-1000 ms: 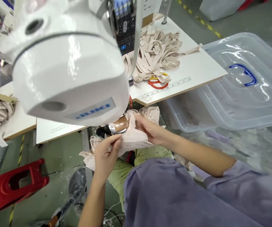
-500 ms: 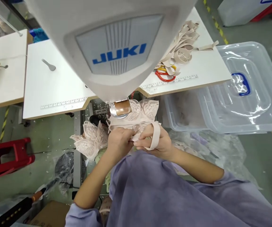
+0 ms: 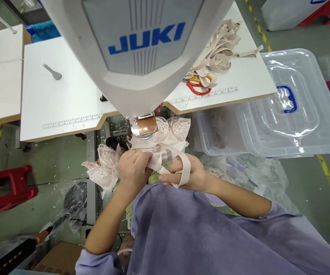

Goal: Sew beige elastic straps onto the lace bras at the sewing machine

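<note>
Head view: the left hand [image 3: 135,170] is gripping pale fabric [image 3: 154,162]; the right hand [image 3: 192,173] is holding a looped strap [image 3: 186,168]. Since 0.5 s earlier, the 2 hands are separating, exposing more fabric between them, nearer the person than the lace garment [image 3: 179,129].

ok so i count two hands [image 3: 135,170], one held strap [image 3: 186,172], one juki machine [image 3: 148,84], one pair of scissors [image 3: 198,89], two rulers [image 3: 205,96], one grey spoon-shaped thing [image 3: 53,72], one cardboard box [image 3: 57,258]. can't count the strap pile [image 3: 220,57], way too tangled tbh.
</note>
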{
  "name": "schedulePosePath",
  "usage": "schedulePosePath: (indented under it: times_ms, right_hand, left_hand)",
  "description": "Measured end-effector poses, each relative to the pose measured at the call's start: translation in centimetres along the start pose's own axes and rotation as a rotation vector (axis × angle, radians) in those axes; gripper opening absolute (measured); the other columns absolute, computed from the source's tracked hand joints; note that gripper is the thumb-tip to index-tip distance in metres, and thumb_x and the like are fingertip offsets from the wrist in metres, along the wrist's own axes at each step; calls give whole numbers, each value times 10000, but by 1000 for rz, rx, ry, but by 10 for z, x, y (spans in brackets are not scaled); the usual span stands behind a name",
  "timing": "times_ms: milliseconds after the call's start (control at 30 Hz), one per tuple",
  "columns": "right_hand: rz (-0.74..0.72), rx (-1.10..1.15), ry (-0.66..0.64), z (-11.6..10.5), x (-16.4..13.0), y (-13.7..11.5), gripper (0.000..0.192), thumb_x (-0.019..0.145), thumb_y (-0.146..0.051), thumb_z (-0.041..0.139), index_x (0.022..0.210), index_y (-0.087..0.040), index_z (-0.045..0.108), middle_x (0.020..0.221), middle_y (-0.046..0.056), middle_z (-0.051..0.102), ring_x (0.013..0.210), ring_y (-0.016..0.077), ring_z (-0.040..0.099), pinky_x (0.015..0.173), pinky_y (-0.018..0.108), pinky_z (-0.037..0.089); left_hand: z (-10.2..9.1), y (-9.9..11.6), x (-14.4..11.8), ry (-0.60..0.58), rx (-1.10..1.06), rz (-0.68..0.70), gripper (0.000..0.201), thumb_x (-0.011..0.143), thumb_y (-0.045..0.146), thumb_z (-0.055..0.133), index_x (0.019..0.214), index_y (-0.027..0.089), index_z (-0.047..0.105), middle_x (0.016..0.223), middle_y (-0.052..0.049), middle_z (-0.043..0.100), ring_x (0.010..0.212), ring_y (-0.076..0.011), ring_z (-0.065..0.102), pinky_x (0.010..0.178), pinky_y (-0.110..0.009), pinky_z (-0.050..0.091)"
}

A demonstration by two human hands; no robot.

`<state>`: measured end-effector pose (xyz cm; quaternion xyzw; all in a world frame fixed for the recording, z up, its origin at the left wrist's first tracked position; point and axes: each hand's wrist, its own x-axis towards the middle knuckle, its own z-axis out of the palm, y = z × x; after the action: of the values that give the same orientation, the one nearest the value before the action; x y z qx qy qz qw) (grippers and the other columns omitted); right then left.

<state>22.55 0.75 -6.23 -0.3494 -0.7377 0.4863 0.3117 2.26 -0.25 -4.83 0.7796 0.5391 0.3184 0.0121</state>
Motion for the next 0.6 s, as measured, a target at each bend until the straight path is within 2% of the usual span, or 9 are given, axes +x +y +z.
schedulePosePath:
  times_ms: [67, 133, 200, 267, 300, 367, 433, 533, 600]
  right_hand:
    - [-205, -148, -50, -8, 0, 11, 163, 905, -401, 682, 823, -283, 758, 685, 22, 656, 668, 197, 643, 630, 361, 530]
    - [-348, -282, -76, -23, 1, 32, 212, 898, -420, 690, 1034, -271, 754, 870, 55, 711, 822, 219, 679, 749, 387, 553]
    - [-326, -423, -103, -42, -2, 63, 520, 833, -499, 740, 1268, -223, 667, 1142, 129, 693, 1072, 292, 654, 915, 467, 531]
    - [-161, -566, -209, -58, -11, 99, 801, 759, -526, 782, 1427, -162, 533, 1333, 194, 607, 1237, 356, 571, 1021, 522, 474]
    - [-51, -600, -300, -64, -17, 117, 791, 755, -470, 786, 1432, -156, 525, 1325, 186, 620, 1223, 349, 585, 1015, 497, 480]
    - [141, -628, -449, -72, -32, 145, 521, 768, -286, 748, 1269, -178, 653, 1149, 120, 717, 1049, 287, 676, 887, 379, 533]
    - [246, -654, -472, -77, -47, 156, 276, 766, -144, 667, 1030, -189, 733, 963, 75, 752, 867, 239, 707, 720, 301, 523]
    - [282, -730, -262, -91, -64, 140, 311, 801, -105, 550, 1047, -185, 721, 1007, 102, 740, 868, 256, 697, 656, 317, 489]
    - [202, -827, 102, -104, -70, 118, 316, 839, -149, 529, 1095, -196, 707, 935, 101, 725, 829, 263, 677, 659, 345, 475]
  left_hand:
    - [-4, 0, 1, -65, -57, -96, 204, 913, 224, 553, 806, 167, 717, 625, -42, 652, 626, -183, 572, 612, -306, 365]
    - [-12, 1, 3, -315, -253, -272, 209, 896, 225, 547, 864, 181, 748, 694, -40, 699, 646, -179, 605, 599, -281, 387]
    - [-24, 1, 3, -671, -586, -435, 225, 887, 219, 540, 882, 196, 764, 767, -24, 730, 662, -164, 629, 581, -250, 409]
    - [-35, -2, -2, -884, -907, -551, 227, 890, 272, 570, 806, 183, 761, 773, -26, 734, 673, -168, 644, 597, -246, 449]
    - [-39, -5, -6, -873, -1014, -632, 253, 886, 329, 602, 756, 172, 752, 745, -36, 728, 670, -180, 648, 615, -259, 475]
    - [-44, -12, -15, -712, -1130, -874, 353, 854, 474, 667, 724, 156, 748, 682, -58, 710, 639, -206, 651, 634, -304, 521]
    - [-46, -22, -25, -529, -1150, -1131, 436, 795, 570, 724, 787, 135, 765, 653, -71, 704, 586, -212, 643, 594, -325, 538]
    - [-53, -37, -37, -317, -1105, -1342, 519, 694, 579, 818, 900, 105, 767, 654, -70, 715, 533, -190, 633, 512, -281, 510]
    - [-61, -49, -41, -182, -1044, -1377, 547, 643, 556, 862, 938, 107, 759, 661, -58, 725, 526, -181, 640, 494, -254, 496]
